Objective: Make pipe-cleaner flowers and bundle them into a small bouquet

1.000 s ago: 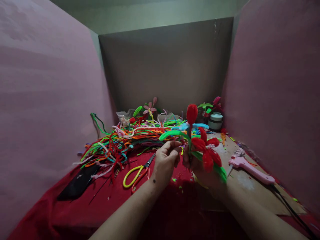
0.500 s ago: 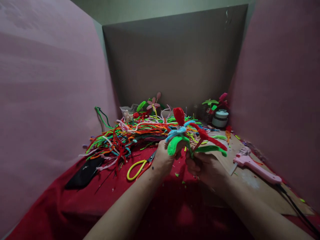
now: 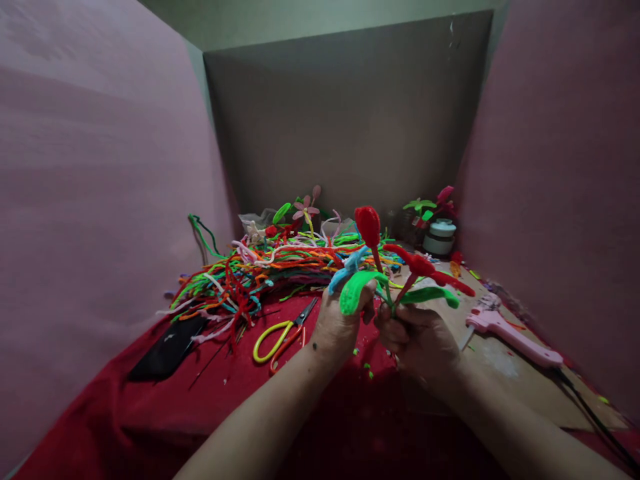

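Observation:
A pipe-cleaner flower (image 3: 420, 268) with red petals, a red bud (image 3: 369, 225) and green leaves sits between my two hands over the red cloth. My right hand (image 3: 420, 341) is closed round its green stem from below. My left hand (image 3: 340, 323) pinches a green leaf (image 3: 354, 291) on the flower's left side. A light blue pipe-cleaner piece (image 3: 346, 267) juts up just behind that leaf. Both hands almost touch each other.
A big heap of coloured pipe cleaners (image 3: 270, 267) lies behind my hands. Yellow-handled scissors (image 3: 280, 331) rest on the red cloth (image 3: 150, 413), a black object (image 3: 163, 347) to their left. A pink glue gun (image 3: 510, 333) lies on cardboard (image 3: 500, 380) at right; a white jar (image 3: 439, 238) and finished flowers stand at the back.
The flower went from lying sideways on my right wrist to standing upright between both hands. My left hand has taken hold of the green leaf; both hands then dropped slightly.

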{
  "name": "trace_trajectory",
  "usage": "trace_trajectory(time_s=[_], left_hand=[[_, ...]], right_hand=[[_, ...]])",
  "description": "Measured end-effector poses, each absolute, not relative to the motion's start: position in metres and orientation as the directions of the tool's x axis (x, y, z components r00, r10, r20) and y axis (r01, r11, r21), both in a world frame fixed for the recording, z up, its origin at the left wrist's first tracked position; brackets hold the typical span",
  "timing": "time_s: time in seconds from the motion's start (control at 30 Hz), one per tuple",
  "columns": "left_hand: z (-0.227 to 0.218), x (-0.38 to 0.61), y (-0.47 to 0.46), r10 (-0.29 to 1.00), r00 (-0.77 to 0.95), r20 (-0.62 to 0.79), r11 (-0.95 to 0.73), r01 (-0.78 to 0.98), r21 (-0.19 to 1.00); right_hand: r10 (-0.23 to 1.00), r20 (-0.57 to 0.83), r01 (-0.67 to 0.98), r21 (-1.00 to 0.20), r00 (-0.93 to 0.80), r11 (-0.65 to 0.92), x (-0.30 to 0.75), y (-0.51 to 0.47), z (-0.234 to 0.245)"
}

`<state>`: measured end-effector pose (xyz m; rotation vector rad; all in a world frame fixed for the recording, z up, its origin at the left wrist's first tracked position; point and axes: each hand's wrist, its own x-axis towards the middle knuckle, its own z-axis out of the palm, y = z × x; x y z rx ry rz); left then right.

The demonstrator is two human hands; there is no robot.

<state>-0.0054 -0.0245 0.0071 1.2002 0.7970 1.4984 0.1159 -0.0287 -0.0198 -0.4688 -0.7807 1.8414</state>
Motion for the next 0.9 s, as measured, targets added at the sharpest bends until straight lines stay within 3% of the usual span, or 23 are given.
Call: trace_trajectory(time_s=[0.3,0.4,0.63,0.9], left_hand=[[0.007,-0.007,-0.028,0.930,0.125,0.347,-0.283,-0.360,0.889],[0.007,-0.005,-0.029,0.957,0.075,0.281,-0.238,-0.349,0.906],[0.008,0.004,-0.030,0.995,0.071,0.073,-0.015,-0.604,0.797],[0.006,-0.005,-0.017,0.989,-0.020,0.145,-0.135,-0.503,0.853]], right_hand=[[0.904,0.034,-0.638,-0.720,-0.426,-0.273,0.119,-0.028,-0.017],[0.929,0.037,-0.664,-0.710,-0.368,-0.234,0.117,-0.027,-0.019],[0.961,0.068,-0.679,-0.721,-0.269,-0.139,0.116,-0.025,-0.020],[0.944,0.036,-0.645,-0.739,-0.328,-0.196,0.115,-0.022,-0.017]])
